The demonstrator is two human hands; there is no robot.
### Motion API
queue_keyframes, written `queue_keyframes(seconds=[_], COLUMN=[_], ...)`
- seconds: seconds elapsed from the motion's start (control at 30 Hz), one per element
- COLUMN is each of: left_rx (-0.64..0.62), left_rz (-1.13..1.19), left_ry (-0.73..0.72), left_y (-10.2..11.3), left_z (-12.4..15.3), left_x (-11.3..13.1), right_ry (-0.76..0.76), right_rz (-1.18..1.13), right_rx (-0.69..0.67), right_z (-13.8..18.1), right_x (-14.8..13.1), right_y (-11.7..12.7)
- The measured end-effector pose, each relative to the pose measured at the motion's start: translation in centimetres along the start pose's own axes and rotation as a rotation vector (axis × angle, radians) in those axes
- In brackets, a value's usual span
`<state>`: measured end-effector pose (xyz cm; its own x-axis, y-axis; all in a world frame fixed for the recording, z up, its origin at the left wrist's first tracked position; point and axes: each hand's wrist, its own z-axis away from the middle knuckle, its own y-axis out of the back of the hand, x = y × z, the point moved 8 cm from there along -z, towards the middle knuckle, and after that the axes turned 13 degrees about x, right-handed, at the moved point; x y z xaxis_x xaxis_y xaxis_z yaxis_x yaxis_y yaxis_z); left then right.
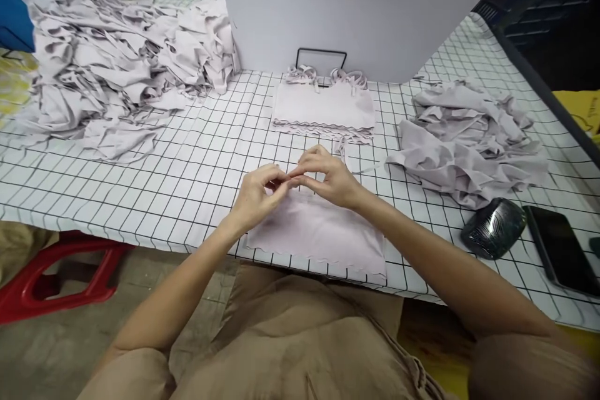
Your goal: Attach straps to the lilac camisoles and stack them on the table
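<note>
A pale pink camisole (323,231) lies flat at the table's front edge, its wavy hem towards me. Over its upper edge, my left hand (262,194) is closed in a pinch. My right hand (328,178) pinches at the same spot, so the fingertips of both hands meet. The bit of fabric between them is mostly hidden by the fingers. A thin strap (368,169) trails out to the right behind my right hand. Just beyond, a neat stack of folded camisoles (323,106) shows looped straps on top and wavy hems in front.
A big heap of pale garments (122,62) covers the left back. Another loose pile (469,144) lies right, near a dark glossy computer mouse (494,228) and a black phone (562,250). A white board (365,6) stands behind the stack. Below left is a red stool (60,275).
</note>
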<state>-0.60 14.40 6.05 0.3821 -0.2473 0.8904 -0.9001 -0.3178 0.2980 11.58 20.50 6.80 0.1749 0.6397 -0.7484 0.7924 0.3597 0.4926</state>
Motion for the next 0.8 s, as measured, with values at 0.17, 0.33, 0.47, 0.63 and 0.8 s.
queue_keyframes(seconds=[0.17, 0.33, 0.47, 0.63, 0.8], left_rx=[0.022, -0.027, -0.144, -0.148, -0.122], left_rz=[0.006, -0.191, -0.525, -0.575, -0.476], left_ry=[-0.043, -0.157, -0.149, -0.067, 0.006], left_y=[-0.9, -1.8, -3.3, -4.1, -3.8], left_z=[0.3, 1.0, 2.6, 3.8, 3.8], left_x=[0.4, 0.3, -1.6, -2.8, -3.1], right_ry=[-0.141, -0.253, -0.287, -0.203, -0.121], right_rz=[-0.106, -0.051, -0.048, -0.025, 0.085], right_rx=[-0.042, -0.023, -0.034, -0.090, -0.108], right_z=[0.7, 1.6, 2.6, 3.8, 4.8], right_x=[1.4, 2.5, 3.1, 3.0, 3.0], right_y=[0.2, 1.5, 2.2, 1.3, 0.3])
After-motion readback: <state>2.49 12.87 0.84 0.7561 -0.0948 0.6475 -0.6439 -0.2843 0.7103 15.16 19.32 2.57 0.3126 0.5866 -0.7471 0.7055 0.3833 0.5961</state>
